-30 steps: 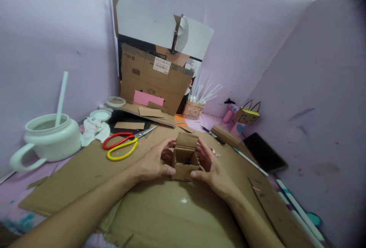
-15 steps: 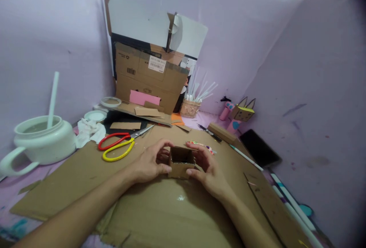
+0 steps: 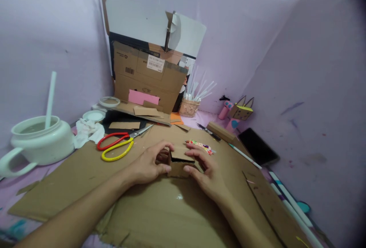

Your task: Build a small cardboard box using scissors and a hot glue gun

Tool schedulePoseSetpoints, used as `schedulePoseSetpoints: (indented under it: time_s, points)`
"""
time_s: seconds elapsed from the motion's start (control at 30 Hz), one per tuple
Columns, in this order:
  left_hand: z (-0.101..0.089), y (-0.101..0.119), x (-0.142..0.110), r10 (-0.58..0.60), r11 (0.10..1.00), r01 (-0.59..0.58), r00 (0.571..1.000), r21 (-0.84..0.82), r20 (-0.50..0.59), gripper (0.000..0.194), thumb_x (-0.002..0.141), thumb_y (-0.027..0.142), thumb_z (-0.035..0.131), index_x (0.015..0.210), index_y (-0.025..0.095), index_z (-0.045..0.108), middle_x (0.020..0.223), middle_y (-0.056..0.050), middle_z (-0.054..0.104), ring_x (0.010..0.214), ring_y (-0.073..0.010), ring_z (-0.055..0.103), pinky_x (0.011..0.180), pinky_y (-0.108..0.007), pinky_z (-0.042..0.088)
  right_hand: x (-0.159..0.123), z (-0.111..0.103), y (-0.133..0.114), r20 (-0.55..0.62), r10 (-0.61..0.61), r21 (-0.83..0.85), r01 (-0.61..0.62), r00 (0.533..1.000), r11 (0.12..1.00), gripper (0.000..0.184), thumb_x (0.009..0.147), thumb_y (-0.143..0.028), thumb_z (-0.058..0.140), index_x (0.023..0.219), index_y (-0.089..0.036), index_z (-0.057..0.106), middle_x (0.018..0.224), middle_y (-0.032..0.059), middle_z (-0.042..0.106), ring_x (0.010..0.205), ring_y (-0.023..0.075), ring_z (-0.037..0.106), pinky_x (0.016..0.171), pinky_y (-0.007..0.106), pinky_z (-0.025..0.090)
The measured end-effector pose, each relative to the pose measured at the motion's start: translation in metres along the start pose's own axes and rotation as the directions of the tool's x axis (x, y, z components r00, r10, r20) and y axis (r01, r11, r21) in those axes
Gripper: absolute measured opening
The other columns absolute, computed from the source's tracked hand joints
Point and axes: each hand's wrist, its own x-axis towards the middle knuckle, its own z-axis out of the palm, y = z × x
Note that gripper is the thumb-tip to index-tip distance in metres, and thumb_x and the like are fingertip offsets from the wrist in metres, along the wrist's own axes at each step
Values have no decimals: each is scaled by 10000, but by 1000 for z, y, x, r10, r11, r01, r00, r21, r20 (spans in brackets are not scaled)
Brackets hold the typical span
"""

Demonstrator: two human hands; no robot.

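Observation:
A small brown cardboard box (image 3: pixel 178 169) rests on the large cardboard sheet (image 3: pixel 160 210) in front of me. Its top flap (image 3: pixel 182 154) is folded over most of the opening, with a dark gap along the front edge. My left hand (image 3: pixel 153 164) grips the box's left side, thumb at the front corner and fingers behind. On the right, my right hand (image 3: pixel 204 168) curls round the box, its thumb on the front face and its fingers by the flap. Just behind it lies a colourful patterned pen (image 3: pixel 199 145).
Scissors (image 3: pixel 117 147) with red and yellow handles lie left. A white pot (image 3: pixel 42 141) holds a stick. An opened carton (image 3: pixel 148 76) stands behind, near a straw basket (image 3: pixel 189 108). Rightward are a phone (image 3: pixel 259 147), a white pen (image 3: pixel 245 156) and a cardboard animal figure (image 3: pixel 242 111).
The box's top flap has come down over the opening, which stood uncovered before. My right fingers have shifted slightly left, and more of the patterned pen shows.

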Motion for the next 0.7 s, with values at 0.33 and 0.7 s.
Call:
schedulePoseSetpoints:
  time_s: [0.33, 0.7]
  points:
    - [6, 8, -3, -57, 991, 62, 997, 117, -45, 325, 685, 158, 581, 993, 205, 487, 855, 9, 567, 742, -128, 542, 699, -265, 450, 0, 3, 0, -24, -44, -74, 42, 999, 996, 201, 777, -224, 651, 967, -261, 602, 1220, 90, 558, 1196, 251, 495, 1001, 472, 374]
    - [10, 12, -3, -51, 982, 68, 993, 174, -102, 296, 656, 153, 593, 944, 189, 532, 814, 14, 562, 715, -129, 536, 686, -257, 463, 2, -3, 3, -10, -60, -6, 60, 998, 998, 161, 761, -230, 669, 917, -242, 634, 1208, 109, 574, 1183, 265, 510, 999, 488, 372]
